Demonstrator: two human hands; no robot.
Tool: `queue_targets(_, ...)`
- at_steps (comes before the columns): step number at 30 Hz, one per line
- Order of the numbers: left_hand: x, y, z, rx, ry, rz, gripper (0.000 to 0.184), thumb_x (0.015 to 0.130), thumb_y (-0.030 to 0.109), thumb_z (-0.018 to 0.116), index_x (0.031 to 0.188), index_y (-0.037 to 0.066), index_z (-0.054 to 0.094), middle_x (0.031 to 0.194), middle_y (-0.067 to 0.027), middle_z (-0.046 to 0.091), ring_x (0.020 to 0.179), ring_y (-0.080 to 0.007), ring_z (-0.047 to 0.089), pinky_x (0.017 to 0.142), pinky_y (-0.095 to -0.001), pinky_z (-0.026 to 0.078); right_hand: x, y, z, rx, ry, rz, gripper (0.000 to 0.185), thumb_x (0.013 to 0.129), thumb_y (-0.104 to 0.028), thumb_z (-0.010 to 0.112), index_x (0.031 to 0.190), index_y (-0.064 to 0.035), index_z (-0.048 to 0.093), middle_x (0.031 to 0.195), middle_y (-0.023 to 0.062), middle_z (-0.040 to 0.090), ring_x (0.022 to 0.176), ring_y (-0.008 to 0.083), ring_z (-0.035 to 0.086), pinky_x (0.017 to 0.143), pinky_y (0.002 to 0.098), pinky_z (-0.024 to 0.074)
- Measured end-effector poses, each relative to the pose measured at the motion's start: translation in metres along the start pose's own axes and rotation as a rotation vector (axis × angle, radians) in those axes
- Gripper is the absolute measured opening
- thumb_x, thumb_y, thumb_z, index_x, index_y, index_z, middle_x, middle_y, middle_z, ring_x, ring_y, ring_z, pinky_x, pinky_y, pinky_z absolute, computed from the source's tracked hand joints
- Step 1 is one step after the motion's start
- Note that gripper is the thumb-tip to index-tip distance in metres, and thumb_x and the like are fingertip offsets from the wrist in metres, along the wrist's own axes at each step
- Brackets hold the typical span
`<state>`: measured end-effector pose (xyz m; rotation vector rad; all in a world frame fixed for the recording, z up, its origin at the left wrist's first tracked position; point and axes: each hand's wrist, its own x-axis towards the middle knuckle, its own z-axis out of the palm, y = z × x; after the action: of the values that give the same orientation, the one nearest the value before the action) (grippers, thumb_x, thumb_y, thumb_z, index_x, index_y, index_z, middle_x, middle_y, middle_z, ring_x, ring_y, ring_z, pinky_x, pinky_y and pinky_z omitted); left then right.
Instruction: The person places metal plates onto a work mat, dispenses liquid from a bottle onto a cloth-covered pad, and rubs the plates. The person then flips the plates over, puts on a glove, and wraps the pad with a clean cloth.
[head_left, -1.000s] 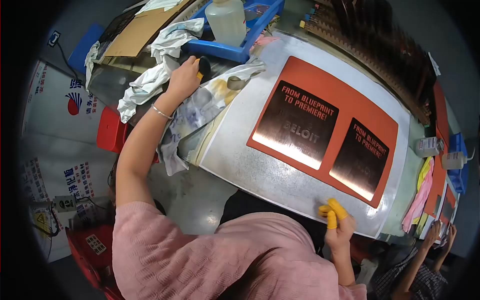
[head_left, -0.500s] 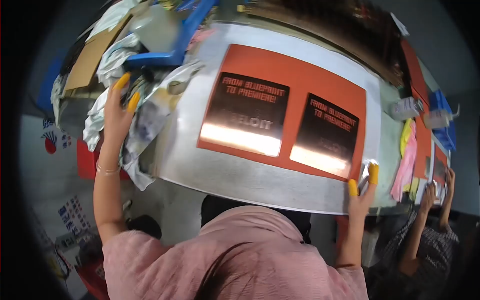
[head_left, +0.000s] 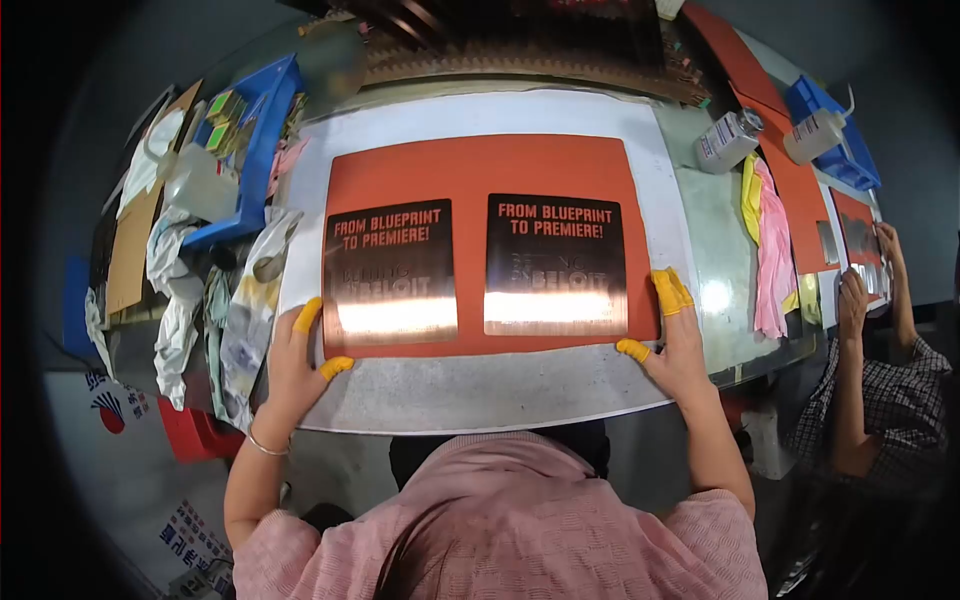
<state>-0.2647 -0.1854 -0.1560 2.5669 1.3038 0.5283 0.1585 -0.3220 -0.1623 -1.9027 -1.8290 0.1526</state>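
Observation:
An orange-red sheet [head_left: 480, 165] lies on a grey metal board [head_left: 500, 390] in front of me. Two dark metallic plates rest on the sheet, a left plate [head_left: 392, 272] and a right plate [head_left: 556, 266], each with lettering that starts "FROM BLUEPRINT TO PREMIERE!". At the sheet's lower left corner is my left hand [head_left: 300, 365], yellow covers on its fingertips, thumb and fingers apart. My right hand [head_left: 675, 345], with the same yellow covers, touches the lower right corner, its fingers spread. Neither hand holds anything.
On the left are a blue tray [head_left: 262, 150] with a plastic bottle [head_left: 200, 185], cardboard [head_left: 135, 250] and stained cloths [head_left: 245, 325]. To the right stand a labelled bottle [head_left: 728, 142] and a pink cloth [head_left: 768, 260]. A co-worker's hands [head_left: 868, 275] handle plates at the far right.
My left hand has come from the cloths to the sheet's left corner and let go of the black object. My right hand has moved to the right corner. The view has turned and now faces the sheet.

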Motion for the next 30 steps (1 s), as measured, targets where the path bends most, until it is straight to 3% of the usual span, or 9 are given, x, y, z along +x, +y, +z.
queue_targets(11,0.068,-0.004,0.031,-0.157,0.138,-0.015,0.068,0.063,0.016,0.074,0.121,0.0,0.041,0.109,-0.0163,0.048,0.096,-0.0307,0.05,0.081,-0.0348,0.044,0.071,0.054,0.009,-0.115,0.048,-0.142,0.076,0.069,-0.037,0.067,0.127,-0.0001,0.035,0.123,0.0173,0.043,0.121,0.0352,0.034,0.101,0.0473,0.0243)
queue_targets(17,0.133,-0.009,0.043,-0.109,0.259,0.025,0.061,0.067,0.016,0.072,0.118,-0.001,0.044,0.103,-0.016,0.049,0.089,-0.0292,0.051,0.08,-0.0346,0.043,0.114,0.052,0.013,-0.206,0.175,-0.061,0.067,0.074,-0.025,0.066,0.127,0.0016,0.035,0.125,0.0199,0.041,0.117,0.0357,0.037,0.1,0.0439,0.027)
queue_targets(19,0.143,-0.014,0.042,-0.27,0.098,-0.179,0.055,0.074,0.013,0.068,0.12,-0.001,0.041,0.102,-0.011,0.049,0.085,-0.02,0.05,0.078,-0.0297,0.043,0.119,0.022,0.009,0.156,0.202,-0.077,0.064,0.076,-0.019,0.065,0.128,0.0014,0.034,0.126,0.0202,0.041,0.118,0.0341,0.037,0.099,0.0417,0.0294)
queue_targets(20,0.146,-0.039,0.062,-0.488,0.16,-0.258,0.037,0.082,0.019,0.059,0.111,-0.001,0.047,0.092,-0.0076,0.053,0.077,-0.0138,0.05,0.07,-0.0253,0.043,0.123,0.011,0.013,0.293,0.191,-0.108,0.063,0.077,-0.017,0.064,0.129,0.0007,0.033,0.128,0.019,0.04,0.118,0.0319,0.038,0.098,0.0402,0.0315)
queue_targets(21,0.153,-0.044,0.059,-0.488,0.174,-0.249,0.037,0.082,0.019,0.059,0.111,-0.001,0.047,0.092,-0.0076,0.053,0.077,-0.0138,0.05,0.07,-0.0253,0.043,0.125,0.0,0.018,0.507,0.085,-0.042,0.061,0.08,-0.014,0.062,0.131,-0.0008,0.031,0.13,0.017,0.039,0.12,0.0278,0.038,0.099,0.0368,0.0319)
queue_targets(23,0.168,-0.052,0.05,-0.549,0.049,-0.52,0.03,0.083,0.022,0.053,0.097,-0.005,0.053,0.08,-0.0175,0.06,0.074,-0.0275,0.059,0.068,-0.0346,0.045,0.138,-0.032,0.031,1.048,-0.025,0.104,0.058,0.084,-0.008,0.056,0.133,-0.0015,0.027,0.132,0.016,0.037,0.123,0.0244,0.036,0.1,0.0329,0.0315)
queue_targets(24,0.172,-0.054,0.051,-0.475,0.06,-0.516,0.028,0.085,0.023,0.047,0.087,-0.004,0.054,0.072,-0.0175,0.062,0.068,-0.0288,0.06,0.064,-0.0358,0.045,0.148,-0.042,0.041,1.097,-0.046,0.122,0.055,0.085,-0.007,0.052,0.134,-0.0023,0.027,0.132,0.0163,0.037,0.123,0.0234,0.036,0.1,0.0316,0.0318)
queue_targets(27,0.189,-0.075,0.064,-0.323,-0.08,-0.494,0.026,0.084,0.021,0.046,0.084,-0.003,0.057,0.072,-0.0163,0.062,0.067,-0.026,0.061,0.062,-0.0356,0.046,0.176,-0.063,0.07,1.165,-0.041,0.158,0.05,0.087,-0.002,0.046,0.134,-0.0025,0.026,0.132,0.0153,0.037,0.123,0.0213,0.037,0.099,0.0294,0.0317)
queue_targets(30,0.197,-0.048,0.046,-0.457,-0.121,-0.594,0.021,0.082,0.014,0.045,0.084,-0.002,0.058,0.064,-0.0122,0.061,0.055,-0.021,0.061,0.054,-0.0343,0.047,0.192,-0.074,0.096,1.248,0.027,0.211,0.051,0.087,-0.002,0.046,0.134,-0.0022,0.026,0.133,0.0163,0.036,0.122,0.0214,0.037,0.099,0.0287,0.0326)
